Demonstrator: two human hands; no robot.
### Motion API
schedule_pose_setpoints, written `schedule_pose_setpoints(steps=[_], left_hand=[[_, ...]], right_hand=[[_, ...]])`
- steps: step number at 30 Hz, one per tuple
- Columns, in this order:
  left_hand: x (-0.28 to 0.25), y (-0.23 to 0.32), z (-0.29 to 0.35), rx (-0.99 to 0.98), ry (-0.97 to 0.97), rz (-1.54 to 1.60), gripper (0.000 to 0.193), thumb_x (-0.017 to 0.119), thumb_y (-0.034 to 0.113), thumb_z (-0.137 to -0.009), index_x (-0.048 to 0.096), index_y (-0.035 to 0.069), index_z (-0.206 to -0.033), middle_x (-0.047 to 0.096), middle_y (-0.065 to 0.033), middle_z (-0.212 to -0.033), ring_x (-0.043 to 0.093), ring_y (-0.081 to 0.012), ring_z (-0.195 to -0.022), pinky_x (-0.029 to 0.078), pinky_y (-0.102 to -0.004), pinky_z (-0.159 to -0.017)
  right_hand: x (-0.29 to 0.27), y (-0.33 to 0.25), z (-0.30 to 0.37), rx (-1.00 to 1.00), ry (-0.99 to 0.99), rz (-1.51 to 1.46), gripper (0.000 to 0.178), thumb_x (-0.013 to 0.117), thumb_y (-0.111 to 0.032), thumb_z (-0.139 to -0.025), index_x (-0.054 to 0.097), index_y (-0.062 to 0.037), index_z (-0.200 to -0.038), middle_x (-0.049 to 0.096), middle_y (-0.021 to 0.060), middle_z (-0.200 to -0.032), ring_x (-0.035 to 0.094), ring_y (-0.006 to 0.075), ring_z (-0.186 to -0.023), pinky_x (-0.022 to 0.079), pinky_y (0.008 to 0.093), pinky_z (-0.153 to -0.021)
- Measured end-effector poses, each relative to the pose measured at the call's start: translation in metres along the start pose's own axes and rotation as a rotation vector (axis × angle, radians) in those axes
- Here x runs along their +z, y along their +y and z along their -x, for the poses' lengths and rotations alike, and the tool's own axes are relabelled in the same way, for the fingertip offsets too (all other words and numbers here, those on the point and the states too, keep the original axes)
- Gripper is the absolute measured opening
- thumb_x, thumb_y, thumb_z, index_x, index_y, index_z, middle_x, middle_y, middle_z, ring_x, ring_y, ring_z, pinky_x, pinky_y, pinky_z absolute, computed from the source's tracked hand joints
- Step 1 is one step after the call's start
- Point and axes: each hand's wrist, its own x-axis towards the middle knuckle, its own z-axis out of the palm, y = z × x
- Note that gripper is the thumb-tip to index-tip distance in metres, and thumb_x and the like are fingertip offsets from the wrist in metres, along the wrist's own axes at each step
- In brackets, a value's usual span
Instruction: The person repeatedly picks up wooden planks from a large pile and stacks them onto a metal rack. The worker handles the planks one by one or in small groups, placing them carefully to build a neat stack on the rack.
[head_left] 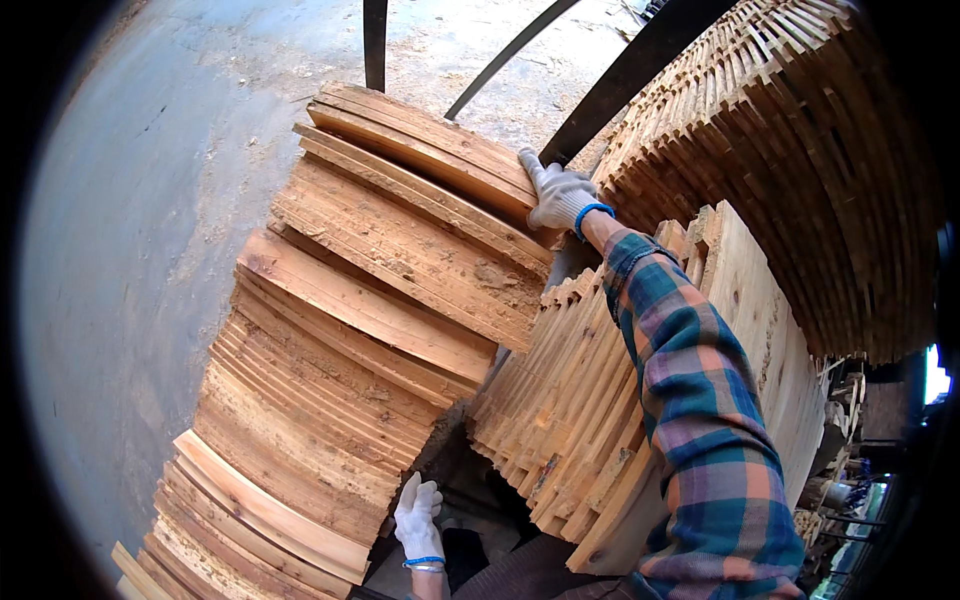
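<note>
A long row of rough wooden boards (330,370), packed face to face on edge, runs from the lower left to the top middle. My right hand (565,197), in a white knit glove with a blue cuff, reaches to the far right end of this row. Its fingers straddle the ends of the farthest wooden boards (430,150); some of the grip is hidden. Lower down, my left hand (418,515), gloved the same way, is beside the row's near right ends. Its fingers are apart and slightly bent, and nothing shows in them.
Right of the row stands a second stack of boards (590,400), partly under my plaid right sleeve. A taller stack of slats (760,150) rises at the upper right. Dark metal bars (640,80) stand beyond the row. Sawdust lies on the grey floor (130,250).
</note>
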Motion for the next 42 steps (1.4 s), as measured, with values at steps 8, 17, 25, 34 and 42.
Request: schedule_pose_setpoints(steps=[8,17,25,34,42], left_hand=[[0.006,0.073,0.019,0.241,-0.081,0.107,0.062,0.065,0.024,-0.096,0.041,-0.006,-0.144,0.064,-0.0127,-0.104,0.059,-0.0136,-0.081,0.049,-0.0242,-0.074],[0.115,0.158,0.008,0.762,-0.607,0.141,0.055,0.057,0.023,-0.099,0.039,0.002,-0.147,0.051,-0.0188,-0.139,0.056,-0.028,-0.121,0.045,-0.0403,-0.106],[0.139,0.093,0.216,1.041,-0.543,-0.18,0.049,0.058,0.001,-0.092,0.048,0.006,-0.14,0.061,-0.0193,-0.121,0.063,-0.0294,-0.107,0.052,-0.0376,-0.097],[0.187,0.002,0.314,-0.577,-1.056,-0.195,0.048,0.066,0.026,-0.095,0.047,0.0,-0.131,0.054,-0.0187,-0.126,0.064,-0.0415,-0.098,0.056,-0.0527,-0.077],[0.148,0.038,0.306,-0.079,-1.05,-0.679,0.046,0.067,0.031,-0.094,0.061,-0.004,-0.124,0.072,-0.0146,-0.104,0.07,-0.0207,-0.087,0.057,-0.0293,-0.079]], right_hand=[[-0.081,-0.026,0.07,-0.201,-0.087,-0.161,0.1,0.076,-0.042,-0.066,0.036,-0.0027,-0.149,0.065,0.0246,-0.116,0.066,0.0328,-0.104,0.055,0.04,-0.084],[-0.064,0.017,0.371,-0.075,-0.398,-1.37,0.07,0.075,-0.042,-0.074,0.063,-0.0015,-0.129,0.067,0.0159,-0.112,0.063,0.0232,-0.099,0.049,0.0294,-0.085],[-0.019,0.148,0.593,0.094,-0.332,-1.395,0.096,0.081,-0.03,-0.056,0.051,-0.0035,-0.143,0.065,0.0152,-0.12,0.063,0.0228,-0.101,0.049,0.0273,-0.089],[0.095,0.289,0.648,0.421,-0.424,-0.213,0.097,0.07,-0.015,-0.058,0.042,-0.0304,-0.149,0.064,0.0162,-0.128,0.063,0.0374,-0.112,0.052,0.0401,-0.092],[0.062,0.166,0.597,-0.02,0.058,-0.198,0.103,0.079,-0.045,-0.068,0.028,-0.0232,-0.155,0.057,0.0172,-0.126,0.059,0.0394,-0.112,0.051,0.044,-0.093]])
